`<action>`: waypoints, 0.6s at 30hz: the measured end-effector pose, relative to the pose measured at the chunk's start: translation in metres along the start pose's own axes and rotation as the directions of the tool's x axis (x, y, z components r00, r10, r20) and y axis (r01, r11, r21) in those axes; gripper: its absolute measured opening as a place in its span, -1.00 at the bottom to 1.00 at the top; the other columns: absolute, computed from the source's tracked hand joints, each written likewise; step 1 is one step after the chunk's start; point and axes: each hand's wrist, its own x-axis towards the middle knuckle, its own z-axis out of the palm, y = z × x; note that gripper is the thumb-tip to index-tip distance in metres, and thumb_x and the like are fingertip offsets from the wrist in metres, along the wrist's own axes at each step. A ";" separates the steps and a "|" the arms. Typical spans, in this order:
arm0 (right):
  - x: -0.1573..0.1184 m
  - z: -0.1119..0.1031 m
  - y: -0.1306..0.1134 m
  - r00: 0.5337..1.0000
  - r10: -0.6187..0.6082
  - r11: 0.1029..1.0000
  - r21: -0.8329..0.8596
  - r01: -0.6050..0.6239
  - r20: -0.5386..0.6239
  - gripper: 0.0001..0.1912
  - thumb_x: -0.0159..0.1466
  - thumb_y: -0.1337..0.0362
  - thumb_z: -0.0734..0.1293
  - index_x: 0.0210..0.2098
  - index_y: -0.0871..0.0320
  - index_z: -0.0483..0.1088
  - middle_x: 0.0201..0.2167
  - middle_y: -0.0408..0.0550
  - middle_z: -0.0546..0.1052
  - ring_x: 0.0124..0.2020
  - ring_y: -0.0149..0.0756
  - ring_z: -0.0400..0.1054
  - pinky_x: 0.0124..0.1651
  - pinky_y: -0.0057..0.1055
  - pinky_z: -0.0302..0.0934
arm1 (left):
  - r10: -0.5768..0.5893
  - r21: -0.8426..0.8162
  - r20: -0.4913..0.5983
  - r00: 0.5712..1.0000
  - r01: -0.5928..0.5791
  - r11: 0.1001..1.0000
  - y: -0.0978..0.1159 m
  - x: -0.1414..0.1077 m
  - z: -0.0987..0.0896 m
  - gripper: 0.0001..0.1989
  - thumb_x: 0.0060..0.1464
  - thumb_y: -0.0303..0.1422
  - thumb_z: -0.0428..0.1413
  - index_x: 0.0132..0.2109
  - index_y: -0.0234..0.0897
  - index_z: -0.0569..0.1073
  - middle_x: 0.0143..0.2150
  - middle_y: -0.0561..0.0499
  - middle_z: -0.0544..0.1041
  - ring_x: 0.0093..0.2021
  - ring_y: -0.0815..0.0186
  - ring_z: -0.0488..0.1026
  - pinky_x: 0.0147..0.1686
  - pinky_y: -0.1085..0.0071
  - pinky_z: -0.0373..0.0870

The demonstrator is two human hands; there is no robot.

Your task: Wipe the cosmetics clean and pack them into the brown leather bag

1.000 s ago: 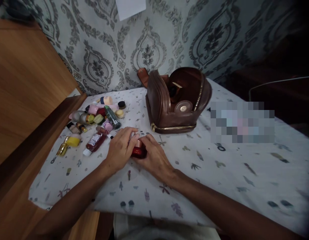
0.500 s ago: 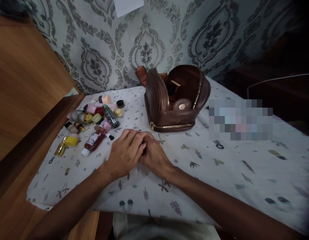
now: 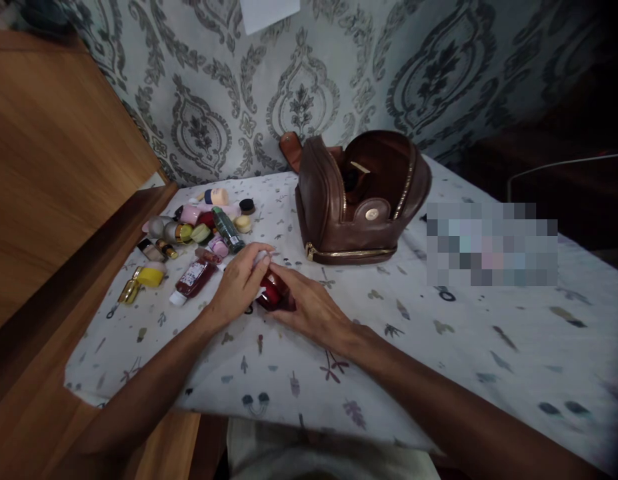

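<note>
My right hand is wrapped round a dark red, glossy item just in front of the bag. Against its upper left side lies my left hand, fingers bent over a small pale piece whose shape is mostly hidden. The fingertips of both hands meet there. A brown leather bag stands behind them, its top unzipped and gaping, with something dark and a pale edge inside. Left of my hands, a red bottle with a white cap lies beside a green bottle and several small cosmetics.
The patterned white cloth covers the table. A yellow item and a gold bottle lie at the left near a wooden panel. A pixelated patch hides something at the right. Patterned wallpaper rises behind.
My hands have parted slightly, and the red item between them now shows. The whole view has shifted a little, so the bag and cosmetics appear farther right.
</note>
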 end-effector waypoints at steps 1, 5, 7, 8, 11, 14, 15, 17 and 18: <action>-0.001 0.000 0.000 1.000 0.012 0.999 -0.046 -0.011 0.008 -0.19 0.08 0.31 0.50 0.26 0.00 0.16 -0.02 -0.01 0.47 -0.11 -0.13 0.43 -0.06 -0.17 0.33 | 0.011 0.013 -0.019 1.000 -0.011 1.000 0.001 -0.001 0.001 -0.75 0.35 -0.31 -0.12 0.01 -0.27 0.38 -0.05 -0.10 0.52 -0.01 0.21 0.44 0.03 0.26 0.32; -0.002 0.003 0.000 0.998 0.057 0.977 -0.209 -0.051 0.021 -0.45 0.09 0.18 0.52 0.04 0.08 0.35 -0.14 0.00 0.46 -0.28 -0.18 0.41 -0.25 -0.24 0.34 | 0.164 0.178 -0.067 0.984 -0.150 0.973 0.006 -0.006 0.005 -0.75 0.35 -0.31 -0.12 0.01 -0.27 0.39 -0.06 -0.12 0.51 -0.01 0.17 0.38 0.03 0.20 0.30; -0.002 0.005 -0.001 0.998 0.069 0.972 -0.224 -0.071 -0.014 -0.54 0.11 0.18 0.50 -0.04 0.11 0.37 -0.17 0.00 0.45 -0.31 -0.20 0.40 -0.28 -0.27 0.33 | 0.276 0.254 -0.066 0.959 -0.252 0.934 0.007 -0.009 0.009 -0.73 0.35 -0.31 -0.12 0.01 -0.29 0.40 -0.08 -0.14 0.51 -0.02 0.14 0.36 0.02 0.17 0.31; -0.002 0.005 -0.002 0.996 0.078 0.974 -0.211 -0.085 -0.038 -0.56 0.11 0.20 0.49 -0.06 0.12 0.37 -0.17 0.00 0.46 -0.29 -0.19 0.41 -0.27 -0.28 0.32 | 0.334 0.280 -0.064 0.940 -0.305 0.910 0.008 -0.010 0.010 -0.73 0.34 -0.32 -0.11 0.02 -0.30 0.40 -0.08 -0.14 0.52 -0.03 0.14 0.35 0.02 0.16 0.31; 0.001 0.003 -0.006 0.985 0.119 0.987 -0.093 -0.132 -0.128 -0.61 0.10 0.31 0.45 -0.08 0.13 0.36 -0.19 -0.02 0.50 -0.24 -0.18 0.42 -0.19 -0.27 0.32 | 0.467 0.312 -0.060 0.882 -0.428 0.848 0.007 -0.011 0.015 -0.74 0.34 -0.37 -0.10 0.02 -0.32 0.42 -0.10 -0.15 0.53 -0.06 0.14 0.36 0.03 0.14 0.32; 0.003 0.000 -0.008 0.955 0.218 0.974 0.111 -0.200 -0.198 -0.69 0.07 0.35 0.40 -0.16 0.15 0.38 -0.31 -0.10 0.54 -0.32 -0.24 0.42 -0.21 -0.32 0.31 | 0.515 0.259 -0.040 0.856 -0.489 0.833 0.007 -0.011 0.017 -0.72 0.33 -0.39 -0.10 0.09 -0.29 0.38 -0.05 -0.16 0.53 -0.02 0.14 0.40 0.06 0.10 0.34; 0.005 -0.001 -0.008 0.943 0.261 0.956 0.188 -0.223 -0.208 -0.69 0.06 0.33 0.40 -0.18 0.15 0.39 -0.34 -0.12 0.55 -0.35 -0.26 0.41 -0.24 -0.34 0.31 | 0.524 0.224 -0.032 0.851 -0.505 0.834 0.007 -0.011 0.017 -0.69 0.33 -0.38 -0.08 0.14 -0.29 0.35 -0.02 -0.17 0.52 0.02 0.13 0.40 0.08 0.08 0.33; 0.007 -0.001 -0.008 0.919 0.333 0.903 0.351 -0.246 -0.210 -0.65 0.02 0.27 0.43 -0.18 0.14 0.40 -0.37 -0.15 0.55 -0.37 -0.27 0.41 -0.27 -0.35 0.31 | 0.535 0.152 -0.022 0.844 -0.526 0.836 0.006 -0.012 0.015 -0.60 0.31 -0.36 -0.05 0.25 -0.28 0.26 0.08 -0.23 0.48 0.13 0.07 0.36 0.13 0.01 0.30; 0.009 -0.001 -0.007 0.911 0.358 0.867 0.436 -0.242 -0.207 -0.62 -0.01 0.24 0.46 -0.19 0.14 0.40 -0.38 -0.16 0.55 -0.38 -0.27 0.41 -0.27 -0.36 0.31 | 0.534 0.127 -0.022 0.845 -0.527 0.840 0.006 -0.012 0.013 -0.55 0.30 -0.35 -0.03 0.29 -0.27 0.21 0.13 -0.25 0.46 0.18 0.05 0.34 0.16 -0.02 0.27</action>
